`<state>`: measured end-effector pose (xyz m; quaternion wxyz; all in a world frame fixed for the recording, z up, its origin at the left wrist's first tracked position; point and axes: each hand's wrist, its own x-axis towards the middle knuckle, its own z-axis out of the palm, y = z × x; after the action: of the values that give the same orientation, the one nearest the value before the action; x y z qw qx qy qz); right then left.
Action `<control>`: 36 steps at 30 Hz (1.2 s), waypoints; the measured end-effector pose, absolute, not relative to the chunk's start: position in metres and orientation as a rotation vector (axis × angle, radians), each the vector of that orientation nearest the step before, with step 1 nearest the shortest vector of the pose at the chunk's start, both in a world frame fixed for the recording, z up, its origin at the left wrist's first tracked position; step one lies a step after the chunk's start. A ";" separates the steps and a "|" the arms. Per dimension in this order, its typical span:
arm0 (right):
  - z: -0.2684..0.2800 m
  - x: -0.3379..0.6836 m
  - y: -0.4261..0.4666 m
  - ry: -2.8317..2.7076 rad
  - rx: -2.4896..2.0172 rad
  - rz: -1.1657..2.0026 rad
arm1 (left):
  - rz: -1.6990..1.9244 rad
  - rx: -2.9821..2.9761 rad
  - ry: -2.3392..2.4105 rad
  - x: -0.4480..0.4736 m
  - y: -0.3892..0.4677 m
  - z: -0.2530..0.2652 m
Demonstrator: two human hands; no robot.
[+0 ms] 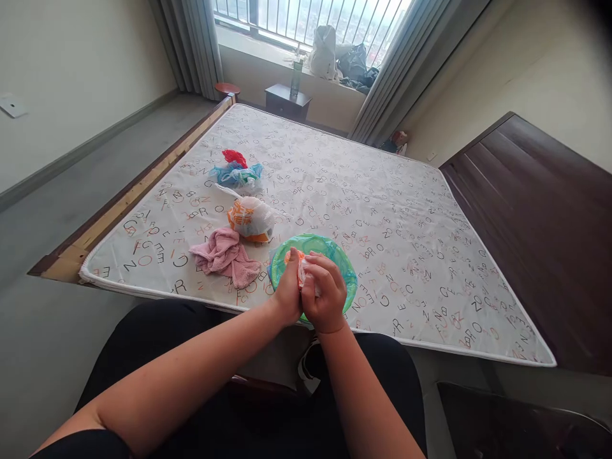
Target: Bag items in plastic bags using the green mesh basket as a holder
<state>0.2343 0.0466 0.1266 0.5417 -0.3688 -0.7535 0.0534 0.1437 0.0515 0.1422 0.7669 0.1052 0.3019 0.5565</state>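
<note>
Both hands meet over the near edge of the mattress, squeezing a crumpled white and orange plastic bag (301, 268) between them. My left hand (288, 290) presses it from the left with the thumb up. Around its other side curl the fingers of my right hand (325, 290). Just beneath and behind them is a round green basin (344, 261), partly covered by my hands; bluish plastic shows inside its rim. To the left lie a pink cloth (227, 258) and a bunched white and orange plastic bag (253, 220).
Farther back on the lettered mattress (382, 223) sit a blue plastic bag (236, 175) and a red bag (234, 158). A dark headboard (535, 236) stands right, a wooden bed rail (134, 197) left. Beyond is a nightstand (287, 102) with a bottle (296, 80).
</note>
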 end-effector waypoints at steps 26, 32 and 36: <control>0.069 0.269 0.102 -2.346 -1.825 0.699 | 0.193 1.901 1.750 0.052 0.095 0.114; 0.051 0.251 0.123 -2.658 -1.844 0.692 | 0.131 1.860 1.695 0.041 0.101 0.089; 0.044 0.241 0.134 -2.778 -1.855 0.645 | 0.164 1.852 1.659 0.045 0.100 0.087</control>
<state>0.2411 0.1342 0.0440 -0.1296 -0.5406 -0.8097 0.1880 0.0451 0.0996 0.0870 0.3192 0.7044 0.6309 0.0623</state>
